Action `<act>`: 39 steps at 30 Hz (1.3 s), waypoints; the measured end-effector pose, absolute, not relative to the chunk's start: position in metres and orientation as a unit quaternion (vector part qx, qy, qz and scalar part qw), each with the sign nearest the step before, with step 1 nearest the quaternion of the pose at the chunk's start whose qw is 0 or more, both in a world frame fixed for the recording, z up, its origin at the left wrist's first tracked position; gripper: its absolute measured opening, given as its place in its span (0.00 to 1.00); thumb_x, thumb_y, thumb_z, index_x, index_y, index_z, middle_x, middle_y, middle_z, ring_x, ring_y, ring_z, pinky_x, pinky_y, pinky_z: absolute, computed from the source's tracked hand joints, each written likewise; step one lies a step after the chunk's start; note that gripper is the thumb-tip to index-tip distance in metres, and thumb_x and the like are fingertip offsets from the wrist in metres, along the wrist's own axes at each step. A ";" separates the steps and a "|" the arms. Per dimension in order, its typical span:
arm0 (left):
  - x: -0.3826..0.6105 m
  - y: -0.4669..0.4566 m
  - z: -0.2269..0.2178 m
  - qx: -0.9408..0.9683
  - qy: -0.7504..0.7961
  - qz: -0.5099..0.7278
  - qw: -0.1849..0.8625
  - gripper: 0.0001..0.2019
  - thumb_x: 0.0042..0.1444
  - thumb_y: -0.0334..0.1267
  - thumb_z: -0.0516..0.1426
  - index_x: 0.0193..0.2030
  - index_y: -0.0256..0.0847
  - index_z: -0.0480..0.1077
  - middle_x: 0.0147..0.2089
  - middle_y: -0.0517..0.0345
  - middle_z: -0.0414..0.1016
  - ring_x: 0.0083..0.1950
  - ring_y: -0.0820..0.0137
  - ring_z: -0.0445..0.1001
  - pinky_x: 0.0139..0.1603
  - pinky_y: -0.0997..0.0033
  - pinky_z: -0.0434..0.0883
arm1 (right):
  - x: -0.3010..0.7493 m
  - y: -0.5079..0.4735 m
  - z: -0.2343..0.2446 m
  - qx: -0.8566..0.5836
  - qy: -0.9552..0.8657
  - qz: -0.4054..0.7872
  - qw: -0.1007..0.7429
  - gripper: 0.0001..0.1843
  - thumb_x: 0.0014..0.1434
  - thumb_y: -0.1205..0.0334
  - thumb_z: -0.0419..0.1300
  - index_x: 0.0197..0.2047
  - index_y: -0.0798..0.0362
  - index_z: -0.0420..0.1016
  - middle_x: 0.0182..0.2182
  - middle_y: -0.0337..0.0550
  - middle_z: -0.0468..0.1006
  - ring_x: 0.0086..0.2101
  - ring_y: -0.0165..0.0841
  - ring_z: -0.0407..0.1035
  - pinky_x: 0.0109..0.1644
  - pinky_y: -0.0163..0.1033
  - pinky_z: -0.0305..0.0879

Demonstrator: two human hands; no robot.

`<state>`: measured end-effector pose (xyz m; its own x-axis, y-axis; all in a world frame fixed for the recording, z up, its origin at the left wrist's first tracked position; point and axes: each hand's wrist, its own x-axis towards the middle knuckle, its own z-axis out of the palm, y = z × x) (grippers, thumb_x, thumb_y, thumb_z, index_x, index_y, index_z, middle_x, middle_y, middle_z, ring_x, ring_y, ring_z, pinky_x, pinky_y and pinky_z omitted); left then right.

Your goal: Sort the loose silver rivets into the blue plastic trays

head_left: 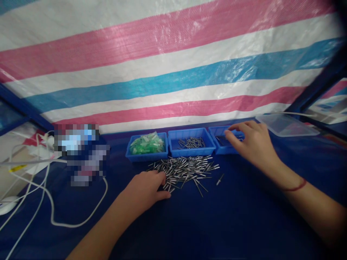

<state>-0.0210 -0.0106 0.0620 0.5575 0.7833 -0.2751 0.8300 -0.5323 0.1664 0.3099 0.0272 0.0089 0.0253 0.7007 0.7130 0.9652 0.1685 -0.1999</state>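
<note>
A loose heap of blind rivets (187, 169) lies on the dark blue tabletop, metal bodies and thin stems pointing every way. At its left edge rests my left hand (148, 189), fingers bent over the nearest rivets and thumb held apart. One single rivet (220, 179) lies off to the heap's right. Over the right blue bin (221, 148) hovers my right hand (251, 142), thumb and fingers curved around a gap with nothing visible between them. Dark stems show inside that bin, partly hidden by the hand. The middle blue bin (192, 152) holds more rivets (192, 143).
The left blue bin (146, 156) contains green and clear plastic packets (148, 143). A clear plastic lid (287, 126) sits at the back right. White cables (65, 225) and blurred items (88, 162) occupy the left side. A striped sheet (162, 76) hangs behind.
</note>
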 end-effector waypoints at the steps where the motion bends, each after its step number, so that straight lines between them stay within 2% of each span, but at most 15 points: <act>1: -0.020 -0.011 0.062 0.871 0.462 -0.087 0.141 0.07 0.54 0.42 0.60 0.33 0.41 0.69 0.34 0.57 0.75 0.34 0.66 0.74 0.29 0.74 0.63 | 0.306 0.026 0.009 -0.610 -0.680 -0.188 0.361 0.09 0.59 0.56 0.57 0.36 0.52 0.74 0.34 0.49 0.75 0.39 0.44 0.68 0.45 0.51 0.60; 4: -0.014 -0.012 0.062 0.871 0.462 -0.089 0.141 0.05 0.57 0.37 0.57 0.32 0.40 0.69 0.33 0.56 0.75 0.34 0.66 0.75 0.32 0.73 0.66 | 0.286 0.014 0.013 -0.575 -0.711 -0.172 0.366 0.08 0.60 0.57 0.55 0.37 0.51 0.73 0.33 0.48 0.74 0.37 0.42 0.68 0.43 0.50 0.60; 10: -0.005 -0.012 0.054 0.888 0.438 -0.084 0.111 0.06 0.59 0.37 0.55 0.35 0.38 0.69 0.37 0.52 0.75 0.37 0.62 0.76 0.36 0.67 0.71 | 0.247 -0.012 0.012 -0.472 -0.788 -0.103 0.381 0.05 0.58 0.63 0.58 0.39 0.51 0.73 0.36 0.47 0.75 0.39 0.41 0.67 0.44 0.49 0.62; 16: 0.007 -0.014 0.048 0.903 0.419 -0.058 0.072 0.06 0.62 0.36 0.51 0.37 0.37 0.68 0.37 0.51 0.73 0.38 0.62 0.76 0.38 0.65 0.72 | 0.222 -0.025 0.000 -0.391 -0.861 0.006 0.326 0.06 0.59 0.65 0.57 0.39 0.51 0.74 0.36 0.46 0.76 0.40 0.38 0.68 0.44 0.47 0.64; 29: 0.001 -0.008 0.053 0.895 0.444 -0.013 -0.026 0.14 0.65 0.38 0.44 0.39 0.39 0.70 0.37 0.51 0.74 0.37 0.60 0.74 0.37 0.62 0.71 | 0.217 -0.026 -0.001 -0.379 -0.886 0.034 0.266 0.08 0.61 0.64 0.55 0.42 0.53 0.74 0.36 0.47 0.76 0.39 0.38 0.67 0.44 0.48 0.64; 32: 0.001 -0.007 0.057 0.895 0.444 0.031 -0.012 0.15 0.66 0.38 0.43 0.41 0.38 0.70 0.38 0.51 0.74 0.38 0.62 0.73 0.39 0.64 0.69 | 0.216 -0.027 -0.003 -0.392 -0.875 0.052 0.281 0.10 0.61 0.63 0.56 0.46 0.52 0.72 0.38 0.47 0.76 0.40 0.39 0.68 0.44 0.48 0.65; 35: 0.004 -0.010 0.056 0.902 0.417 0.091 0.055 0.15 0.66 0.39 0.43 0.43 0.39 0.70 0.41 0.54 0.74 0.41 0.66 0.73 0.42 0.68 0.68 | 0.215 -0.028 -0.006 -0.411 -0.846 0.090 0.328 0.14 0.61 0.60 0.57 0.50 0.52 0.68 0.41 0.48 0.76 0.41 0.39 0.68 0.46 0.48 0.66; 39: 0.012 -0.015 0.046 0.896 0.384 0.161 0.155 0.14 0.66 0.38 0.44 0.45 0.41 0.69 0.41 0.56 0.74 0.43 0.69 0.72 0.44 0.72 0.68 | 0.214 -0.030 -0.007 -0.420 -0.795 0.167 0.404 0.06 0.63 0.62 0.55 0.43 0.51 0.70 0.37 0.44 0.76 0.39 0.34 0.69 0.43 0.41 0.66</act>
<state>0.0124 -0.0151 0.0460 0.6538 0.7376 0.1688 0.6380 -0.6574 0.4010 0.2144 -0.0303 -0.0068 -0.3204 0.8033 0.5021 0.5328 0.5911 -0.6056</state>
